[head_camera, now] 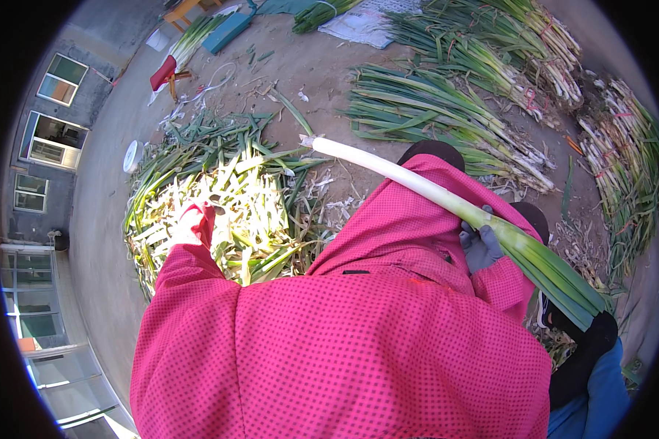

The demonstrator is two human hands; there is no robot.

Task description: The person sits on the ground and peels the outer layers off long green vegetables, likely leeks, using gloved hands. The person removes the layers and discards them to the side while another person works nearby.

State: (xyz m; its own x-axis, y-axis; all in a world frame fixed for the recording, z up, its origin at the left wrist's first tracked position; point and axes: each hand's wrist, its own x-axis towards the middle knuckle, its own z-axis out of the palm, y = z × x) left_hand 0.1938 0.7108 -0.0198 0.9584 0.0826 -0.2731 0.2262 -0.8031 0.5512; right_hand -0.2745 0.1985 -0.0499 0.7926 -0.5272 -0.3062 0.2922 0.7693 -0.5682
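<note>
My right hand [480, 247], in a grey glove, grips a long leek-like green onion [403, 174] where its white stalk turns green. The stalk lies slantwise above my pink-clad lap [395, 219], root end to the upper left and leaves to the lower right. At left, my other sleeve [189, 263] reaches over a heap of stripped leaves [252, 206]. Only small dark bits of my left hand [217, 208] show past its red cuff, in strong sunlight. Its fingers cannot be made out.
Bundles of green onions [434, 115] lie ahead, with more tied bundles [620, 175] at right. A person in blue [604, 384] is close at lower right, by the leaf ends. A white bucket [133, 156] stands beyond the heap. Farther off is a red-seated stool [165, 74].
</note>
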